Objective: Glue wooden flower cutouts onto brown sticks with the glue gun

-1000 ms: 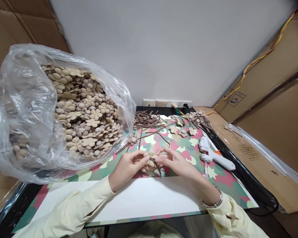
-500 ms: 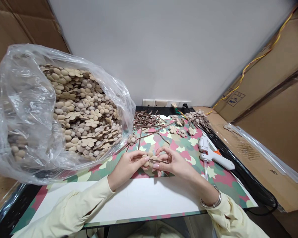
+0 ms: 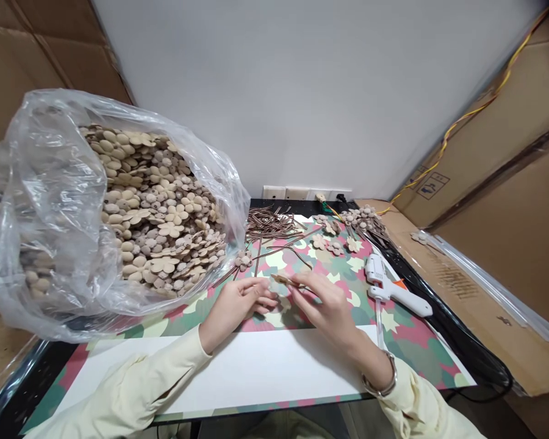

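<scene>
My right hand (image 3: 324, 305) pinches a tan flower piece (image 3: 281, 279), which is now seen nearly edge-on beyond the fingertips. To its left, my left hand (image 3: 238, 303) has its fingers curled and close together; whether something small is between them is hidden. A greyish flower (image 3: 243, 260) with thin brown strips lies just beyond my left hand. One curved brown strip (image 3: 297, 253) rests on the camouflage-patterned mat (image 3: 274, 262) behind both hands.
A big clear plastic bag (image 3: 50, 183) full of flower pieces stands left. Brown strips (image 3: 272, 222) lie in a heap at the back, near loose flowers (image 3: 320, 241) and a flower pile (image 3: 363, 218). A white glue gun (image 3: 393, 289) is right.
The flower piece has left my left hand's grip and been turned edge-on in my right hand. My left fingers have drawn back from it and curled in.
</scene>
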The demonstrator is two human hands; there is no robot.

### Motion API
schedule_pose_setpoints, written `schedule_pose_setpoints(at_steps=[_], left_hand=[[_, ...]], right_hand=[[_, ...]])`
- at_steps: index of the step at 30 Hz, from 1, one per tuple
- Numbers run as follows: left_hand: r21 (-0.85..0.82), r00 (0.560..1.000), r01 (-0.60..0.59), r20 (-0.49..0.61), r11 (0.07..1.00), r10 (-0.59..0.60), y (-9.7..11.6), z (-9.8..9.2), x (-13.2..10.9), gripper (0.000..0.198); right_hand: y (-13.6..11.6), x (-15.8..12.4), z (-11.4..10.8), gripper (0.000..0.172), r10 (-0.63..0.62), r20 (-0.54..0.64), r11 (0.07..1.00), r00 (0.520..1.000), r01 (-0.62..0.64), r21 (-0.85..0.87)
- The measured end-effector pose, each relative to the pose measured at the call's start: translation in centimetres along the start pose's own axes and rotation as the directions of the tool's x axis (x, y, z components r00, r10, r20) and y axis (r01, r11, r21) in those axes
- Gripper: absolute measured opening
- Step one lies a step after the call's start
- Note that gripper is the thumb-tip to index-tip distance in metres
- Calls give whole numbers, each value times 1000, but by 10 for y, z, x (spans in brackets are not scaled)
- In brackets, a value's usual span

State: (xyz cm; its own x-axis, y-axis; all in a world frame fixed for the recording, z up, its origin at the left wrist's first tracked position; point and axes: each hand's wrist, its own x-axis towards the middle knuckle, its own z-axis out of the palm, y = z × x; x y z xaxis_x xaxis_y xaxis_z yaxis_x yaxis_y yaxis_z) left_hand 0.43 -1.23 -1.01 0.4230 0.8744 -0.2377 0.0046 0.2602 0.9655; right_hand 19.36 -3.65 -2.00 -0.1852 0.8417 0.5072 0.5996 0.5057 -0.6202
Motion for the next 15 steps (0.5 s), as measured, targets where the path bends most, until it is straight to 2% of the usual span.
schedule_pose_setpoints(at_steps=[1,3,5,7,9,11,13,15], left_hand=[[-65,999,39,23,997,-38,1,0,0,46],[-142,996,58,80,988,-47,3,1,-1,44],[-143,995,32,100,989,-18,5,1,-2,35],[-97,997,14,77,995,-6,8,1,-2,30],[-52,999,14,49,999,-11,9,-1,-2,28],[-30,999,16,33,999,-15,11,-2,-2,28],[-31,999,16,34,999,-15,11,-3,-2,27],[-46,999,16,46,999,-14,11,-4,-2,25]], right_hand=[[2,-1,1,15,-117,-27,988,993,113,-108],[3,-3,2,19,-300,41,922,953,301,-242],[0,-3,2,23,-383,154,870,911,412,-272],[-6,-2,-1,27,-394,201,880,897,431,-201],[-11,0,-5,28,-305,134,947,943,315,-58],[-13,3,-9,20,-86,43,991,995,82,102],[-12,6,-11,21,162,71,959,984,-173,223],[-10,9,-11,27,307,234,887,923,-366,282]])
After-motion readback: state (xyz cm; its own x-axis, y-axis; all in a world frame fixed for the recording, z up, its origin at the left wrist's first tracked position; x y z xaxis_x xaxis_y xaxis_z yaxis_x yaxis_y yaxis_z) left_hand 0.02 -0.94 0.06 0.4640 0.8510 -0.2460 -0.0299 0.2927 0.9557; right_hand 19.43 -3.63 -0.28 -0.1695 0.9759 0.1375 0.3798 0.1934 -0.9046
